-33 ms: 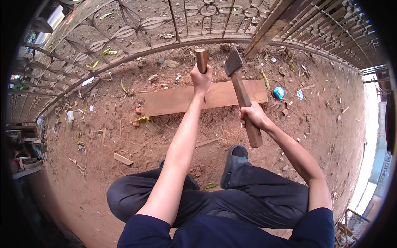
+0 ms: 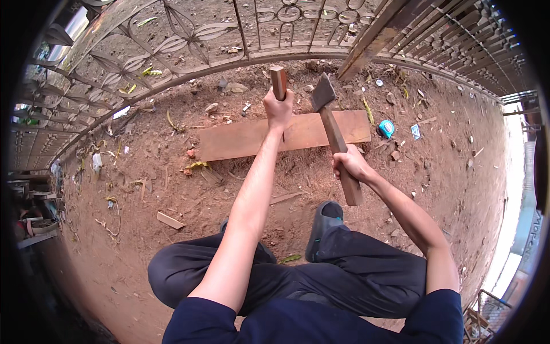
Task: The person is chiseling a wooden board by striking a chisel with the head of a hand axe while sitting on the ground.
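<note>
My left hand (image 2: 278, 109) is closed around the wooden handle of a chisel (image 2: 279, 80), held upright over a reddish-brown plank (image 2: 229, 142) lying on the ground. The chisel's lower end is mostly hidden behind my fist and wrist. Closed on a thick wooden handle, my right hand (image 2: 350, 163) grips a hammer (image 2: 334, 129). Its blocky grey metal head points up and away, raised to the right of the chisel and apart from it.
A teal tape measure (image 2: 386, 129) lies just right of the plank. Ornate metal railing (image 2: 200, 71) curves along the far side, with a rusty post (image 2: 375, 37) beside it. Wood scraps (image 2: 171, 220), leaves and litter dot the dirt. My sandalled foot (image 2: 324, 226) is near the plank.
The hammer's head has dipped slightly toward me, and its handle has shifted a little. My left hand and the chisel stay almost where they were.
</note>
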### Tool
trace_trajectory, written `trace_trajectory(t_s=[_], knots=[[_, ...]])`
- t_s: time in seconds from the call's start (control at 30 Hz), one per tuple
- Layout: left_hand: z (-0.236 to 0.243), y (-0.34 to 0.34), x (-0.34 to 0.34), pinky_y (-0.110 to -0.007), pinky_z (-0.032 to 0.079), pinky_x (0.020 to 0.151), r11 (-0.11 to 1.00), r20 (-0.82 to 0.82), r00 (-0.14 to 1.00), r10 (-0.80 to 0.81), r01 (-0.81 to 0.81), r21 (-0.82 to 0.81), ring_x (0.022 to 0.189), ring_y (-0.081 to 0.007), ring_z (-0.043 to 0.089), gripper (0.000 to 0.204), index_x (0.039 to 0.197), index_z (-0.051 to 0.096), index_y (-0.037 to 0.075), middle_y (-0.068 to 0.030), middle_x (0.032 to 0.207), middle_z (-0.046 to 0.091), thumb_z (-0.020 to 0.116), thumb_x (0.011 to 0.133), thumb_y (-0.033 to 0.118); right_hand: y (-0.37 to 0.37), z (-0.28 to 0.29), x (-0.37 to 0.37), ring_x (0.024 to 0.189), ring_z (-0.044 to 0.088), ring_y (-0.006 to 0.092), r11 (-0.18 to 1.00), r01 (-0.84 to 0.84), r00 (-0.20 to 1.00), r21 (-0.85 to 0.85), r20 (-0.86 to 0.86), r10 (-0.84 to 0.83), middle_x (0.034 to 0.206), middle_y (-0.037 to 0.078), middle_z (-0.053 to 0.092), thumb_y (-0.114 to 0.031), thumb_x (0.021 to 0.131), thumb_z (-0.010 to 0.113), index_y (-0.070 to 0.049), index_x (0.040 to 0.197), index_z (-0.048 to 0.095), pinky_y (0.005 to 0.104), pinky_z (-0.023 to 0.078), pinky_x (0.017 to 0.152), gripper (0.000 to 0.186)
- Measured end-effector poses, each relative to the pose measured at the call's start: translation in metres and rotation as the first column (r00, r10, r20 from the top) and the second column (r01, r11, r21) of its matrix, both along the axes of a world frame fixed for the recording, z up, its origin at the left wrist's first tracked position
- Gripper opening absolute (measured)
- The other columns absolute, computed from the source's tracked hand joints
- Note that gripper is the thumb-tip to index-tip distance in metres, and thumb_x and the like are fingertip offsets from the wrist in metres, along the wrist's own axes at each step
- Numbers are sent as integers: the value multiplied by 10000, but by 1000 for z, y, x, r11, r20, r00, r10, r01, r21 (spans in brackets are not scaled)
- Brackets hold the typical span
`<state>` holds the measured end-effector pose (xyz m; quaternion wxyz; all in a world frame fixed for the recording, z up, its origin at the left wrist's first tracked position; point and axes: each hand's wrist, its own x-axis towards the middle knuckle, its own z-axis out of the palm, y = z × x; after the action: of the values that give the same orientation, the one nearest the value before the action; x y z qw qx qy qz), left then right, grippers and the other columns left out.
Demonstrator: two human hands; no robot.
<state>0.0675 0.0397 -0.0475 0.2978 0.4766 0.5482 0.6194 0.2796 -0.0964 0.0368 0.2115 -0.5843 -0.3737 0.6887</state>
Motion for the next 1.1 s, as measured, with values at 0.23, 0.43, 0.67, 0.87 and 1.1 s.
trace_trajectory(t_s=[0.23, 0.43, 0.67, 0.87, 1.1], knots=[[-14, 24, -8, -309, 430, 481, 991, 123, 992, -13, 29, -131, 507, -117, 557, 173, 720, 567, 9, -34, 544, 562, 638, 822, 129, -17, -54, 42, 508, 571, 184, 986, -140, 990, -91, -42, 137, 679, 90, 557, 2, 714, 550, 4, 826, 484, 360, 504, 467, 130], [-20, 36, -18, -283, 409, 377, 937, 314, 949, -12, 120, -327, 431, -119, 532, 183, 718, 564, 37, -17, 536, 553, 630, 841, 156, -10, -70, 58, 495, 560, 196, 964, -126, 990, -233, -90, 108, 676, 84, 538, 28, 674, 564, -7, 820, 480, 376, 492, 459, 172], [-38, 39, -41, -223, 240, 347, 883, 570, 817, 85, 203, -422, 409, -27, 332, 160, 841, 515, 90, 59, 574, 410, 585, 921, 209, -3, -74, 65, 494, 569, 213, 959, -212, 970, -189, 78, 230, 644, 98, 541, 9, 660, 570, -7, 802, 501, 383, 499, 464, 158], [-56, 25, -70, -221, 236, 360, 907, 720, 661, 212, 140, -396, 421, -35, 328, 184, 855, 490, 97, 60, 586, 382, 565, 941, 241, -1, -87, 72, 492, 580, 229, 946, -271, 956, -176, 68, 286, 610, 110, 551, -10, 664, 560, 5, 749, 512, 382, 498, 470, 100], [-49, 20, -71, -224, 220, 363, 929, 748, 623, 228, 90, -359, 419, -41, 325, 192, 835, 475, 103, 49, 592, 393, 577, 928, 237, -2, -82, 67, 485, 552, 219, 953, -244, 962, -179, 82, 262, 618, 94, 535, 4, 599, 545, -10, 740, 487, 380, 484, 454, 153]])
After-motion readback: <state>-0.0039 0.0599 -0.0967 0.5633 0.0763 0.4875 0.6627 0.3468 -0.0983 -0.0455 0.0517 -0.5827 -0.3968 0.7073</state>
